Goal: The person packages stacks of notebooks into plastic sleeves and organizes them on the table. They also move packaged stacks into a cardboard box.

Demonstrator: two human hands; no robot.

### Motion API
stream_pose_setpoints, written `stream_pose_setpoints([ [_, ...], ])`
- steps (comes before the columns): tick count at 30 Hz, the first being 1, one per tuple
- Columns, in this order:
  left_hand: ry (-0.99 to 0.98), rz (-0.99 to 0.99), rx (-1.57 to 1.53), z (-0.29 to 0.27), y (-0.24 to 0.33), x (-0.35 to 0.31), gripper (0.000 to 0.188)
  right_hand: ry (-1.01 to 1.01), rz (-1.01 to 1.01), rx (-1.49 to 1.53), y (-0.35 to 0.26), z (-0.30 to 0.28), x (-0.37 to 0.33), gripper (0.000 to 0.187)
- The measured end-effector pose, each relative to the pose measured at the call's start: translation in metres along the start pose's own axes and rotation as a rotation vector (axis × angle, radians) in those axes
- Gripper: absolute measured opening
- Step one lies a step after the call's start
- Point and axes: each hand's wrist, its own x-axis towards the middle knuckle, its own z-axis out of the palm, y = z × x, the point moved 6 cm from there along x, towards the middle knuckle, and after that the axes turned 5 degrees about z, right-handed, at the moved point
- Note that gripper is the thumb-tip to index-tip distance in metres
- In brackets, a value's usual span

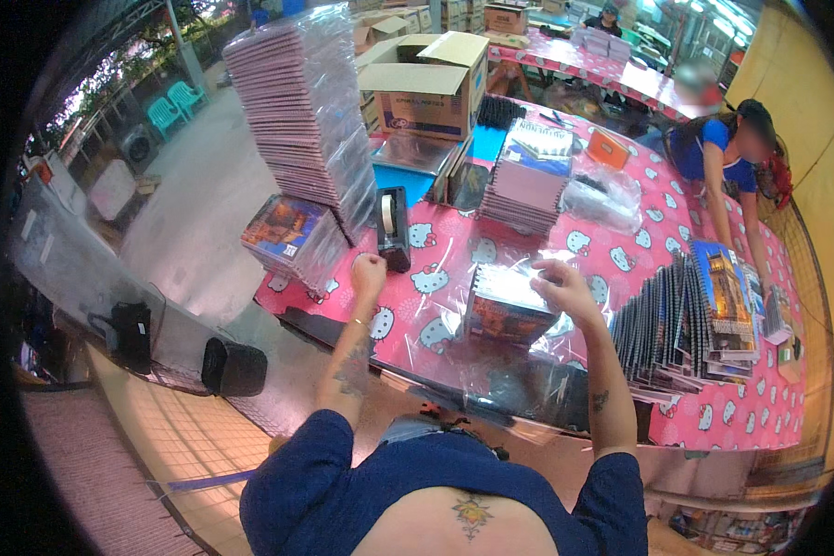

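Beside the black tape dispenser [393,232], my left hand [369,276] is closed with its fingers curled in; what it holds, if anything, is too small to make out. My right hand [567,291] hovers at the right edge of a stack of spiral notebooks [503,320], its fingers loosely bent and thumb apart. Clear plastic wrap [435,347] lies around this stack and shines with glare. Left of the dispenser, more plastic-wrapped notebooks [292,232] sit at the table edge.
A tall pile of wrapped notebooks [296,111] rises at the left, near an open cardboard box [426,93]. Another notebook stack [526,181] stands beyond my work. Fanned spiral notebooks [676,315] lie right on the pink table cover [723,408]. A co-worker [723,157] leans over there.
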Motion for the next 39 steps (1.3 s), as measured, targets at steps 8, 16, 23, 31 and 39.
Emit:
stream_pose_setpoints([
  [8, -0.924, 1.131, -0.286, -0.031, 0.335, -0.001, 0.025, 0.083, -0.007, -0.025, -0.002, -0.007, -0.01, 0.042],
  [16, -2.118, 0.416, -0.14, 0.138, 0.291, -0.055, 0.054, 0.085, -0.073, 0.012, 0.011, -0.011, 0.0, 0.047],
  [23, -1.611, 0.008, -1.136, 0.074, 0.229, -0.039, 0.076, 0.694, -0.305, 0.367, 0.07, -0.043, -0.054, 0.033],
  [31, -0.413, 0.638, -0.645, -0.047, 0.262, -0.105, 0.049, 0.508, -0.22, -0.914, 0.145, 0.112, -0.086, 0.05],
  [39, 0.388, -0.054, -0.669, -0.261, 0.137, -0.01, 0.056, 0.35, 0.049, -0.977, 0.127, 0.103, -0.045, 0.082],
])
